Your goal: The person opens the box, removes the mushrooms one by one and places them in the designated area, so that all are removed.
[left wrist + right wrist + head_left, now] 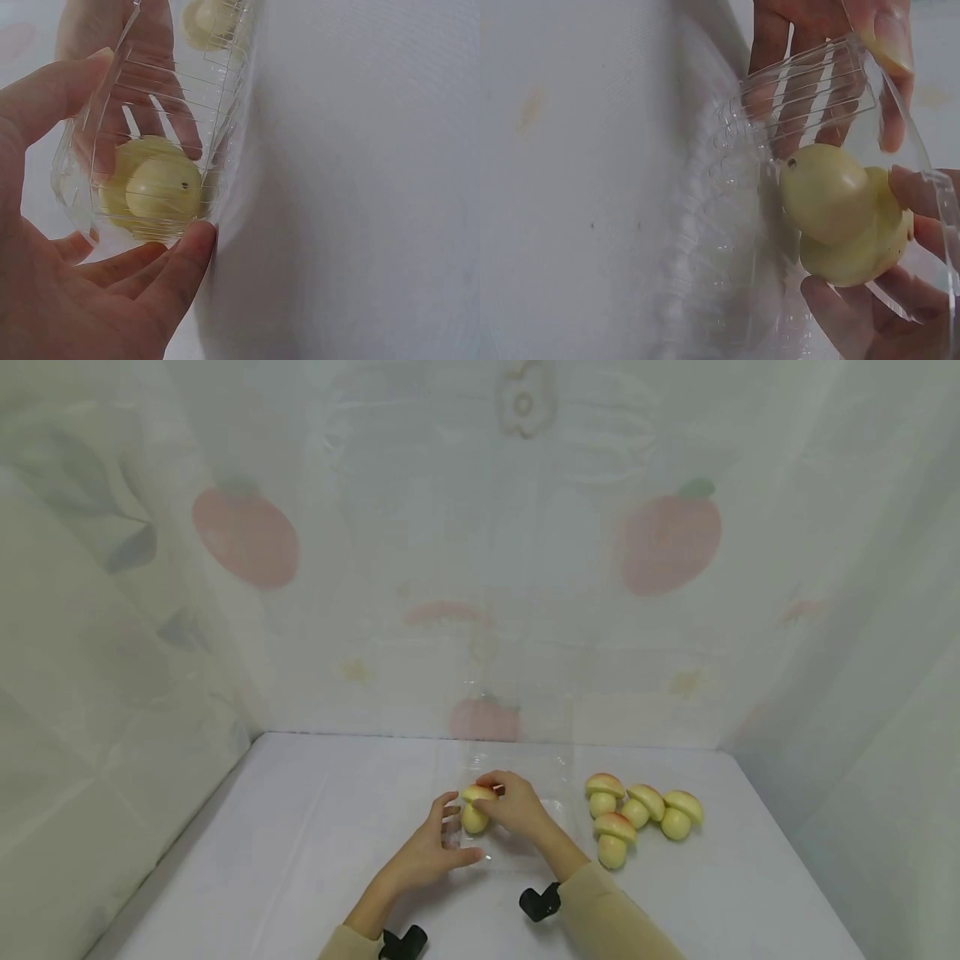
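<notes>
A clear plastic box with ribbed walls lies on the table, its raised lid behind it. My right hand reaches inside and pinches a yellow toy mushroom with a reddish cap, at the box's left end. Through the wall in the right wrist view, the mushroom shows its round stem, with fingers around the cap. My left hand holds the left end of the box, thumb near the front rim and fingers spread along the far side. In the left wrist view, the ribbed wall stands between thumb and fingers.
Several more toy mushrooms lie grouped on the white table, right of the box. A fruit-printed sheet hangs behind the table, with curtains at both sides. Black wrist cameras sit by the sleeves.
</notes>
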Motion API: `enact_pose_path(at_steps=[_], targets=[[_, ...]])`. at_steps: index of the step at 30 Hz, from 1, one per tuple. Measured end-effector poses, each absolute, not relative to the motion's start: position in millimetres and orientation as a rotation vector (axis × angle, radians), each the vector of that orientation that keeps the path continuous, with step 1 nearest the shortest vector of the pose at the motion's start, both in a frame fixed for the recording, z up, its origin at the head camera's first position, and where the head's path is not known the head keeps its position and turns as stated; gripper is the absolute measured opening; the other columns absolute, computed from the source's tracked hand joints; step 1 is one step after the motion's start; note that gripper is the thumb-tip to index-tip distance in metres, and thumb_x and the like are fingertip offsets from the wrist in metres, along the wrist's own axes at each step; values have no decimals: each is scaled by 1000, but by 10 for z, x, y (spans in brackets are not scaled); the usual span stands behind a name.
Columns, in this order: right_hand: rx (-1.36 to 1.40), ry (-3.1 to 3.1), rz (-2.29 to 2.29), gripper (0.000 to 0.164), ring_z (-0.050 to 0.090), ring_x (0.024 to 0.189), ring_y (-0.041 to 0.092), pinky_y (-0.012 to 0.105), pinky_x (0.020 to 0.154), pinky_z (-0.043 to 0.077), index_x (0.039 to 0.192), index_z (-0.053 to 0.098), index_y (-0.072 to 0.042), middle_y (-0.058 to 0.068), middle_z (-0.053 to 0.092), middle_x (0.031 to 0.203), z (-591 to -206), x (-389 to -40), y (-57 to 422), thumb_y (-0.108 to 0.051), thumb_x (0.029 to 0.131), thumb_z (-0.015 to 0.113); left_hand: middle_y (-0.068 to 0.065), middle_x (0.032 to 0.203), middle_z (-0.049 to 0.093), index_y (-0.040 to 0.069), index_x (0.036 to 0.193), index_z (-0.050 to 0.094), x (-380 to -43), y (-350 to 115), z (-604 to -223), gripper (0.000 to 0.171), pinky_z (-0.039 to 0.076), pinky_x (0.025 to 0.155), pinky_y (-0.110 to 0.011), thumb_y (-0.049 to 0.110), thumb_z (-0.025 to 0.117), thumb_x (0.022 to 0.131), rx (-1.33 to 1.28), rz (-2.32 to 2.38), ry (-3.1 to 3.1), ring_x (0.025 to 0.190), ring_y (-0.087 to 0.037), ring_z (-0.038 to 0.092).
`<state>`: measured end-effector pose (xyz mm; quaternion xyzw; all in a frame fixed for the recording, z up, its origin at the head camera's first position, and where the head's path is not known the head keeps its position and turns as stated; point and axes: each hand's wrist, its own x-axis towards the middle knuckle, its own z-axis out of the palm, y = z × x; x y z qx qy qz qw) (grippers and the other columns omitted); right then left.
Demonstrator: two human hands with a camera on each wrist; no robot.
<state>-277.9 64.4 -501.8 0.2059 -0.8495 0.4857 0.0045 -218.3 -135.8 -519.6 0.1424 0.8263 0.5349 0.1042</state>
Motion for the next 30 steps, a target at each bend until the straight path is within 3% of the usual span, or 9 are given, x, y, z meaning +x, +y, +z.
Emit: enact_pose_path(at_steps=[15, 30], targets=[[684, -2703, 1473, 32, 65, 105, 30, 45, 87, 54, 116, 71, -3, 10, 69, 116, -4866, -2671, 704, -15, 88, 76, -29, 155, 34, 8, 159, 15, -2174, -1349, -5202, 104, 47, 103, -56, 33, 84, 86, 408, 1571, 2458, 139, -49, 41], [676, -2684, 1490, 31, 64, 109, 25, 42, 86, 54, 119, 72, -12, 1, 70, 118, -4680, -2586, 889, -23, 90, 75, -29, 155, 34, 9, 159, 16, -2167, -1340, -5201, 105, 45, 104, -59, 37, 85, 84, 374, 1535, 2490, 138, -48, 42]])
